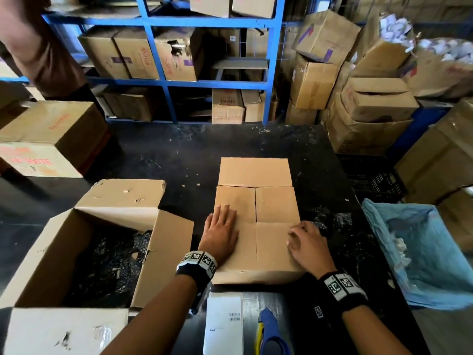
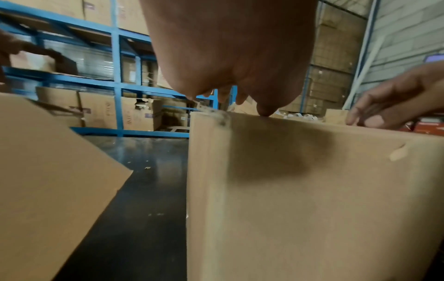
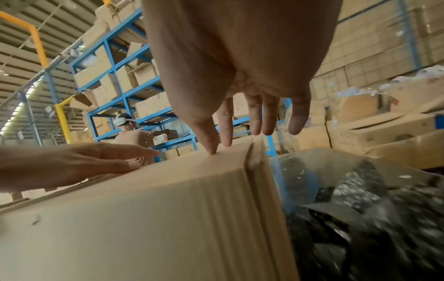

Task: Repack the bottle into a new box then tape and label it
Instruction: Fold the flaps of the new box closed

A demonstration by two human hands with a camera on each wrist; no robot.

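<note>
New box (image 1: 256, 221) mid-worktop (image 1: 179, 155), flaps folded shut except the far one, lying open and flat away from the body. Left hand (image 1: 220, 233) flat on the near-left flaps, fingers straight and together, holding nothing. Right hand (image 1: 308, 245) at the near-right corner, fingers loosely bent, tips touching the top edge; no grip visible. Bottle out of sight; cannot tell whether inside. Old open box (image 1: 84, 252) just left, one flap leaning toward the new box with a narrow dark gap between. Label sheet (image 1: 224, 324) and blue-handled tool (image 1: 271, 331), kind unclear, close to the near edge, just below the new box. Blue bag (image 1: 432, 252) at the right worktop edge. Bare dark worktop beyond the far flap, up to the blue shelves (image 1: 210, 21).
</note>
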